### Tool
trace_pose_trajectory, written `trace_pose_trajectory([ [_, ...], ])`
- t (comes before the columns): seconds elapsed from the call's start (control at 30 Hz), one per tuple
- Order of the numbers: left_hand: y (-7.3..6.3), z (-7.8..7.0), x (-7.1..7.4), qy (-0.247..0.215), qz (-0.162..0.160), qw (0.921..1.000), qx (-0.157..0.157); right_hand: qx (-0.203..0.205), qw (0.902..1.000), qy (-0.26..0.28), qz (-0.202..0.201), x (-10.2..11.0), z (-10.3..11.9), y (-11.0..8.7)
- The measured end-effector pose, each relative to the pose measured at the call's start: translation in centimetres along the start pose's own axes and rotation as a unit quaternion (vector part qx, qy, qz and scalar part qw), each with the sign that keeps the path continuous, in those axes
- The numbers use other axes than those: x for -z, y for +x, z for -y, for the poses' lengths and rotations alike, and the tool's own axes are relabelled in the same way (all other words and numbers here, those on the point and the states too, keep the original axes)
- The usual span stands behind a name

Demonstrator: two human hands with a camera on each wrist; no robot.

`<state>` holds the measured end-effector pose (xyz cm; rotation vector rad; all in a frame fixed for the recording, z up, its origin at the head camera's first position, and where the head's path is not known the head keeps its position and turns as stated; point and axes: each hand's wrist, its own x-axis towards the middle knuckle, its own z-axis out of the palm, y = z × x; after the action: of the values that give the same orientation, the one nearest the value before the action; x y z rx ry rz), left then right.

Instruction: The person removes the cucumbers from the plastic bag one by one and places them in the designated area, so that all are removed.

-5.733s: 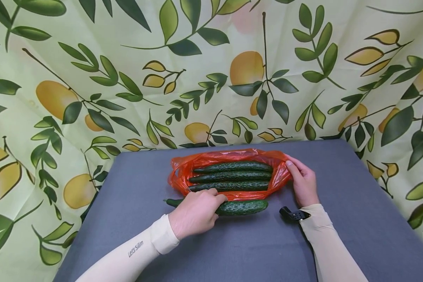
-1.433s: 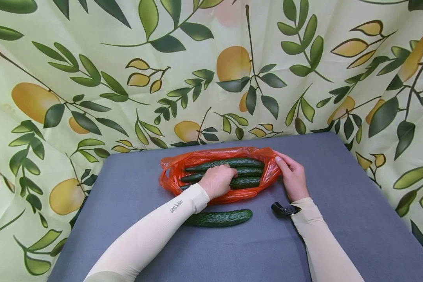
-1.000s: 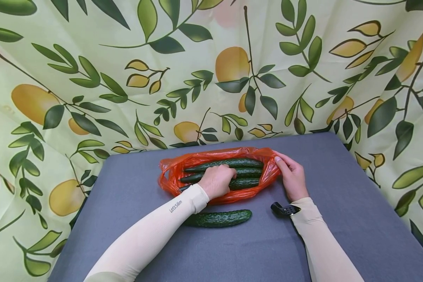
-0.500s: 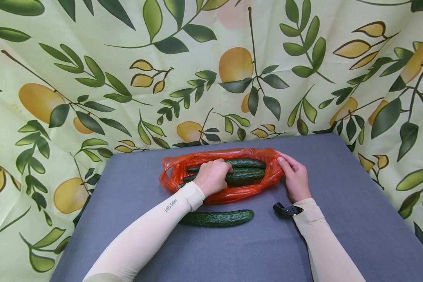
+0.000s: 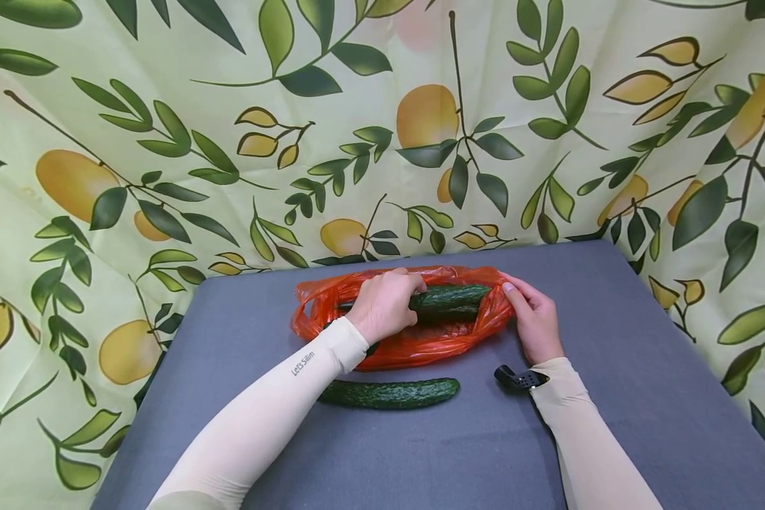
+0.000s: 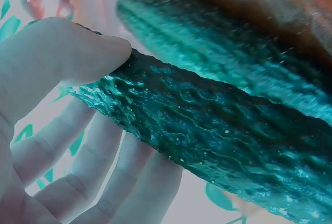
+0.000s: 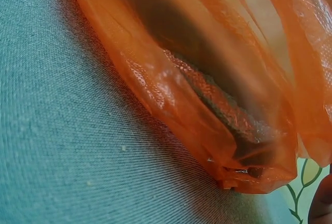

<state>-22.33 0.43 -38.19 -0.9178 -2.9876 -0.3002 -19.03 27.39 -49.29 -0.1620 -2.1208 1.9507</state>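
My left hand [image 5: 385, 304] grips a dark green, bumpy cucumber [image 6: 223, 125] between thumb and fingers. In the head view that cucumber is raised over the mouth of a red plastic bag [image 5: 427, 350], its left part behind the hand. Another cucumber [image 6: 218, 42] lies close behind it in the left wrist view. How many are in the bag is partly hidden. With thumb and fingers my right hand [image 5: 535, 322] pinches the bag's right edge and holds it open. A loose cucumber [image 5: 395, 394] lies in front of the bag, its left end behind my left sleeve.
The bag rests on a grey cloth-covered table [image 5: 459, 453]. Behind and beside the table hangs a leaf-and-fruit patterned cloth [image 5: 357, 177]. A black device on a strap [image 5: 516, 379] is at my right wrist.
The left hand first released one cucumber on the table before the bag, then reached into the bag. It has now lifted another cucumber up and away from me. The right hand keeps its hold.
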Motion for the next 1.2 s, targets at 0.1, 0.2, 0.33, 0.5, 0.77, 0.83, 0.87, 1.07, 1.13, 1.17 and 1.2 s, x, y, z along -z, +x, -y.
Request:
trace_pose_trajectory([
  [0.1, -0.2, -0.3, 0.7, 0.000, -0.009, 0.9999, -0.005, 0.000, 1.0000, 0.001, 0.001, -0.2, 0.1, 0.0],
  [0.2, -0.7, -0.7, 1.4, 0.001, -0.017, 0.9998, -0.012, -0.001, 1.0000, 0.001, 0.002, -0.3, 0.1, 0.1],
  [0.33, -1.5, -1.3, 2.2, 0.001, -0.021, 0.9995, -0.023, -0.006, 1.0000, -0.003, 0.002, -0.4, 0.2, 0.0],
  [0.5, -2.8, -2.0, 3.2, 0.001, -0.025, 0.9986, -0.046, -0.012, 0.9999, 0.003, -0.001, -0.3, 0.3, 0.0],
  [0.77, -4.5, -3.8, 4.6, -0.015, -0.045, 0.9955, -0.083, 0.000, 0.9999, 0.011, -0.005, -0.1, 0.0, 0.1],
  [0.83, -5.0, -4.3, 4.9, -0.014, -0.043, 0.9950, -0.089, 0.002, 0.9997, 0.022, -0.006, -0.1, 0.0, 0.0],
  [0.87, -5.3, -4.5, 5.0, -0.010, -0.041, 0.9949, -0.092, 0.004, 0.9997, 0.025, -0.005, -0.1, 0.0, 0.0],
  [1.07, -7.4, -4.9, 4.9, 0.019, -0.029, 0.9948, -0.096, 0.001, 0.9993, 0.038, 0.003, -0.2, 0.2, -0.3],
  [1.13, -8.4, -4.7, 4.4, 0.029, -0.027, 0.9946, -0.096, -0.002, 0.9989, 0.048, 0.005, -0.3, 0.2, -0.3],
  [1.17, -8.9, -4.5, 4.2, 0.033, -0.026, 0.9945, -0.096, -0.004, 0.9985, 0.054, 0.005, -0.3, 0.2, -0.2],
  [1.2, -9.4, -4.2, 3.9, 0.039, -0.026, 0.9944, -0.095, -0.002, 0.9987, 0.050, 0.005, -0.4, 0.2, -0.2],
])
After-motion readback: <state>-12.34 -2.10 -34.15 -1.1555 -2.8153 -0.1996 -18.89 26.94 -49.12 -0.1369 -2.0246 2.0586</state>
